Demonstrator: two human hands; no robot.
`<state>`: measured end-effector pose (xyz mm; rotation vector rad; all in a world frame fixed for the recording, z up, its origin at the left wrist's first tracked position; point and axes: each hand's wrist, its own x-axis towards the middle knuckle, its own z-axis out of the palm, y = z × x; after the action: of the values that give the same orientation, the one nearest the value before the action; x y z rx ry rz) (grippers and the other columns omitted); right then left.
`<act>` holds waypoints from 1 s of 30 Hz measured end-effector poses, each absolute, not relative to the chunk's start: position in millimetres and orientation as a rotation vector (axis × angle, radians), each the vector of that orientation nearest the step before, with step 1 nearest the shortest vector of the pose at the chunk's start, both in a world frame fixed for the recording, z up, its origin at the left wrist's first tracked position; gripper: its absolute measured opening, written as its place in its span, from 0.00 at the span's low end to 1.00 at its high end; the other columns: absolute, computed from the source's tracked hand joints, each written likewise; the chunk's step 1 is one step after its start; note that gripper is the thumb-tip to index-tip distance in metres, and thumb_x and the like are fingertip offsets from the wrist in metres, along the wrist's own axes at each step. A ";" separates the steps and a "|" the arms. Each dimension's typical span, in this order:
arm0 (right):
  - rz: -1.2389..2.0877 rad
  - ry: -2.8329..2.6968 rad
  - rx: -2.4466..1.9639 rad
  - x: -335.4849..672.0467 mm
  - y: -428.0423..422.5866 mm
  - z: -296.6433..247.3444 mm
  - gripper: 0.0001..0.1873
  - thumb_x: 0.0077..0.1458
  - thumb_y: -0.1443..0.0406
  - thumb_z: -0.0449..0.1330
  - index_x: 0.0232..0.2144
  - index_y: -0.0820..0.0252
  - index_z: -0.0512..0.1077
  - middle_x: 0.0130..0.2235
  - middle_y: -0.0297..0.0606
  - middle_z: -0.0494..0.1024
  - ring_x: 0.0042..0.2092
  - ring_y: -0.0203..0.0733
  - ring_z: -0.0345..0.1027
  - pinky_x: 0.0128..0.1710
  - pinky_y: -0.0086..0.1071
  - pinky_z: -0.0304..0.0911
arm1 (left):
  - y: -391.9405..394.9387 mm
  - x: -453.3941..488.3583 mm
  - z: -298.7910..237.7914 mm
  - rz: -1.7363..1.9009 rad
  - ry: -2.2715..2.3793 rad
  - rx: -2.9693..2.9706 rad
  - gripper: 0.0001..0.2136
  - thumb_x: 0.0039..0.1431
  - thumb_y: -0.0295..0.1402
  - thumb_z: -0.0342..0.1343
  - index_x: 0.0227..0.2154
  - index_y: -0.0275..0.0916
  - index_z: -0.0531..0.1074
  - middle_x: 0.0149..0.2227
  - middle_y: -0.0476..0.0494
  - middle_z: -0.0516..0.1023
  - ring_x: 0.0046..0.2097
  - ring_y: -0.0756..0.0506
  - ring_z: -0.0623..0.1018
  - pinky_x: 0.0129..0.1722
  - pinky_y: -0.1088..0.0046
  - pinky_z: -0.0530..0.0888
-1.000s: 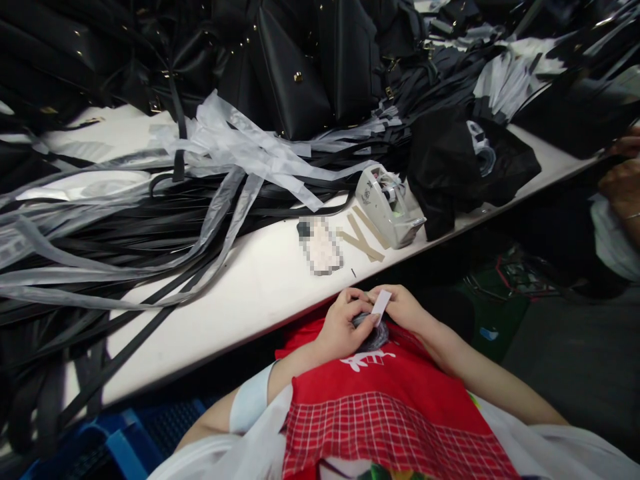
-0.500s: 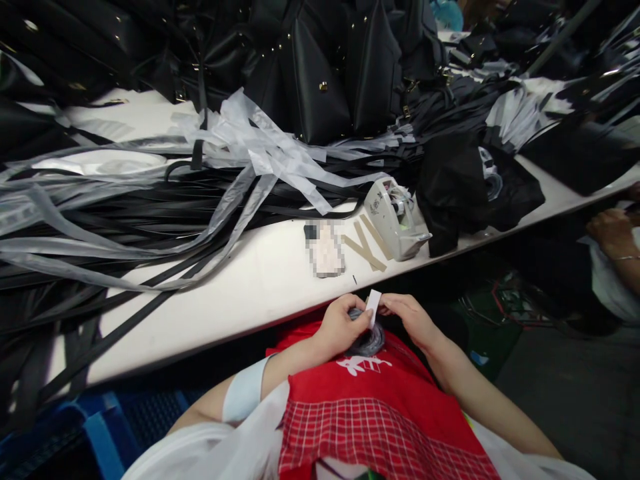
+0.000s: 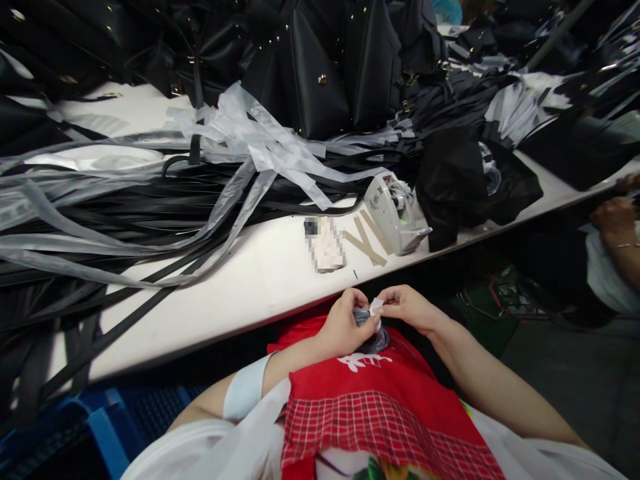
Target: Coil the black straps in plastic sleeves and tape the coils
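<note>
Below the table's front edge, my left hand (image 3: 345,327) is closed around a dark coiled strap (image 3: 371,339) held against my red apron. My right hand (image 3: 407,308) pinches a small white paper strip (image 3: 376,307) right at the top of that coil. Both hands touch each other over the coil. Most of the coil is hidden under my left fingers.
A white table (image 3: 260,287) carries a mass of long black straps and clear plastic sleeves (image 3: 150,213), black bags (image 3: 320,73) at the back, a white tape dispenser (image 3: 395,212), tan strips (image 3: 367,243) and a blurred flat item (image 3: 324,244). Another person's hand (image 3: 613,217) is at the right.
The white paper strip stood up between my hands before; now it is folded down onto the coil and only a small end shows. My hands have closed together.
</note>
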<state>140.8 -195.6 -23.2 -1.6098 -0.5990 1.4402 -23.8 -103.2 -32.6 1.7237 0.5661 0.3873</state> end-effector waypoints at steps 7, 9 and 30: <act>0.863 -1.398 -1.792 137.4 -201.7 9.2 0.09 0.57 0.64 0.59 0.37 0.58 0.79 0.36 0.40 0.81 0.37 0.43 0.75 0.39 0.35 0.69 | -71.5 -16.0 -22.6 -0.162 0.368 1.219 0.15 0.54 0.44 0.59 0.33 0.35 0.71 0.25 0.46 0.76 0.25 0.50 0.72 0.26 0.75 0.67; 0.666 -1.619 -1.736 137.9 -203.9 17.6 0.14 0.60 0.66 0.56 0.47 0.56 0.76 0.44 0.42 0.79 0.45 0.44 0.72 0.47 0.38 0.68 | -60.5 -10.1 -18.8 -0.134 0.345 0.967 0.17 0.48 0.41 0.64 0.35 0.33 0.73 0.27 0.45 0.77 0.26 0.51 0.73 0.27 0.76 0.67; 0.390 -0.828 -1.948 283.6 -146.2 -3.6 0.24 0.52 0.47 0.56 0.26 0.60 0.79 0.33 0.44 0.81 0.40 0.50 0.73 0.45 0.42 0.65 | -54.9 6.6 -24.1 0.141 0.428 1.013 0.25 0.43 0.46 0.68 0.40 0.36 0.70 0.24 0.53 0.70 0.25 0.54 0.69 0.25 0.79 0.61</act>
<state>283.6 -146.2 -3.6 -1.9476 -0.8277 0.3900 6.6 -54.9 -24.1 1.0127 0.4278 0.1409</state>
